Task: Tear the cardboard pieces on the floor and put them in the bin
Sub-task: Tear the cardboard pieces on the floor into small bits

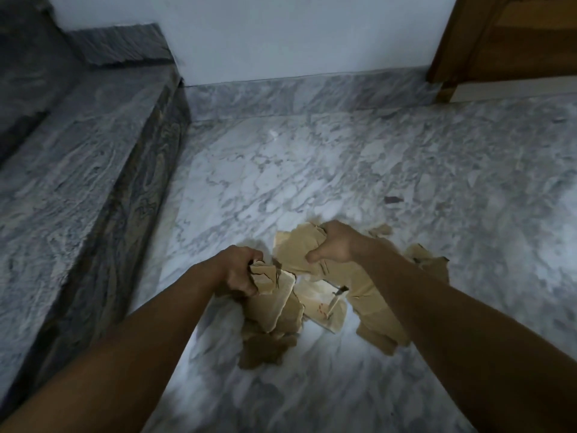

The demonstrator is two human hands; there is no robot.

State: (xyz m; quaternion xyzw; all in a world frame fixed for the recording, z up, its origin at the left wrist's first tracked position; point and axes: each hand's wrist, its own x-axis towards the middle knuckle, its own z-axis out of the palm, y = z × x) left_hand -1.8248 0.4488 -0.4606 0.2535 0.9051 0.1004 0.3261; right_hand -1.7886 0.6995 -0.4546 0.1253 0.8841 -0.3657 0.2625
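Torn brown cardboard pieces (pixel 371 304) lie in a heap on the marble floor (pixel 281 170) in front of me. My left hand (pixel 237 270) grips a bunch of torn pieces (pixel 271 295) at the heap's left side, fingers curled round their top edge. My right hand (pixel 337 242) grips a larger sheet of cardboard (pixel 293 248) at the heap's top, thumb pointing left across it. More scraps show behind my right forearm (pixel 424 257). No bin is in view.
A raised grey stone step (pixel 81 170) runs along the left. A pale wall (pixel 281 35) with a marble skirting closes the far side. A wooden door frame (pixel 462 45) stands at the top right. A small dark scrap (pixel 392 200) lies on the floor.
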